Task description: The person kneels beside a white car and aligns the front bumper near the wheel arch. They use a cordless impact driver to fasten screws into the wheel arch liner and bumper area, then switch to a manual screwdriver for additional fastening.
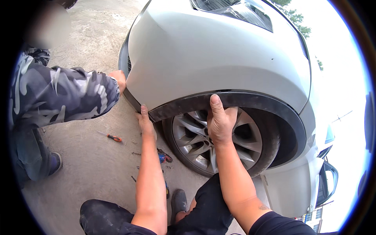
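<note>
My left hand (145,123) grips the front lower end of a black wheel-arch trim (178,105) on a silver car body (211,58), its thumb pointing up beside the bumper's corner. My right hand (222,121) holds the arch near its top, thumb on the outer face and fingers curled underneath, in front of the alloy wheel (186,143). A thin dark gap shows along part of the trim's upper edge above my right thumb. To the left, a co-worker's hand (119,80), in a camouflage sleeve (66,90), is on the bumper's front edge.
An orange-handled screwdriver (114,138) lies on the concrete at left. A blue and red tool (163,156) and other small items lie beside my left forearm. The co-worker's dark shoe (55,162) is at left; my grey shoe (179,199) is below the wheel.
</note>
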Available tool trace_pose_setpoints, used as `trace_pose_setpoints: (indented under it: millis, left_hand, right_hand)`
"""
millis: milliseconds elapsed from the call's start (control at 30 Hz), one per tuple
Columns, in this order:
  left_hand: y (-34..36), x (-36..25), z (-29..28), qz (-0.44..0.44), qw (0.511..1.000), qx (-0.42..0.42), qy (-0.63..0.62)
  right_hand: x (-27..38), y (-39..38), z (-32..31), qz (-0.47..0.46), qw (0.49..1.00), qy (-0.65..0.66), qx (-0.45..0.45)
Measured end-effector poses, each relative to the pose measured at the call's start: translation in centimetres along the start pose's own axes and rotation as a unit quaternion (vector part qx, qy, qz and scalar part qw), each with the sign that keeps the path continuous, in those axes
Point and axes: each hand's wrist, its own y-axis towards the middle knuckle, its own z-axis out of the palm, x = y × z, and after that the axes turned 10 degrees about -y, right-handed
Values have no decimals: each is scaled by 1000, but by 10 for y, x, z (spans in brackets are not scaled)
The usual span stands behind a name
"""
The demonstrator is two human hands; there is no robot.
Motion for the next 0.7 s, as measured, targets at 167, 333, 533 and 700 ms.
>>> trace_pose_setpoints:
  millis: [167, 333, 533, 700]
  left_hand:
    - [-10, -10, 7, -7, 999, 44, -9]
    - [-3, -11, 5, -15, 998, -20, 57]
    - [-1, -1, 2, -14, 997, -41, 62]
    - [-10, -11, 10, -27, 997, -37, 67]
  right_hand:
    - [14, 1, 28, 5, 996, 51, -66]
    - [22, 0, 34, 49, 996, 48, -50]
    - [23, 1, 30, 74, 996, 32, -43]
    - [23, 0, 44, 59, 993, 56, -88]
